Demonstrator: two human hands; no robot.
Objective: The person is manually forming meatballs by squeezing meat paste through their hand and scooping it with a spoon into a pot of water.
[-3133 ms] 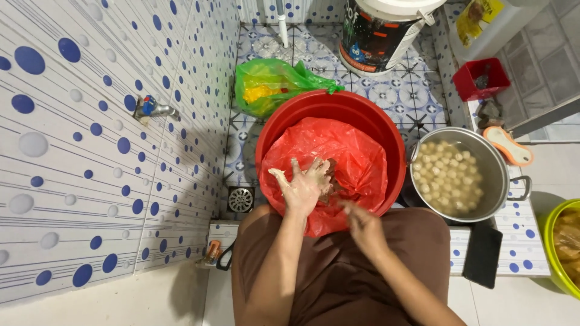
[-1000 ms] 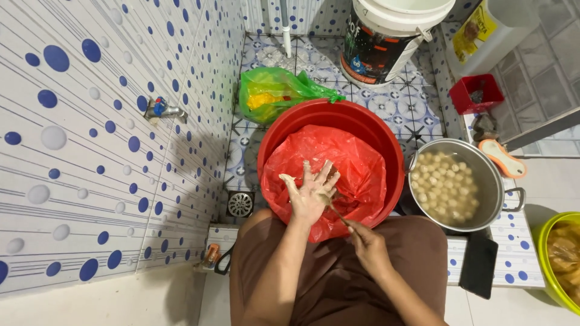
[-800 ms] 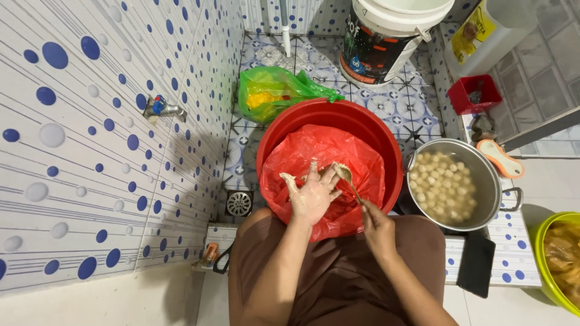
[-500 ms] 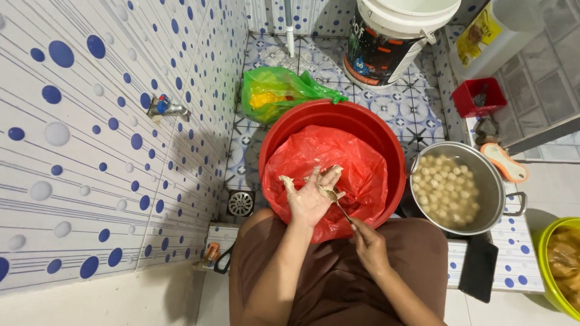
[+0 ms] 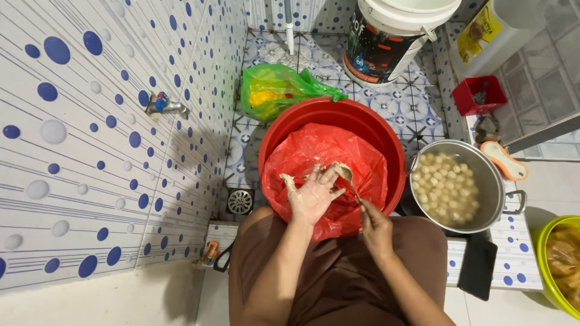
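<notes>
Spoon at the paste-smeared left hand over the red basin

The spoon [image 5: 349, 181], pinched by its handle in the right hand [image 5: 376, 228], has its bowl touching the fingertips of the left hand [image 5: 312, 194], which is spread open, palm up and coated in pale paste, above the red plastic bag [image 5: 323, 175] lining the red basin [image 5: 329, 151]. Half a second ago the spoon lay lower, across the palm; it has since slid up to the fingertips, so it looks as if a portion is being scooped off the hand. To the right stands one metal pot [image 5: 459, 184] holding many pale balls in water, too many to count. Counted: one spoon, one basin, one pot, one green bag [image 5: 281, 90], one white bucket [image 5: 393, 39].
</notes>
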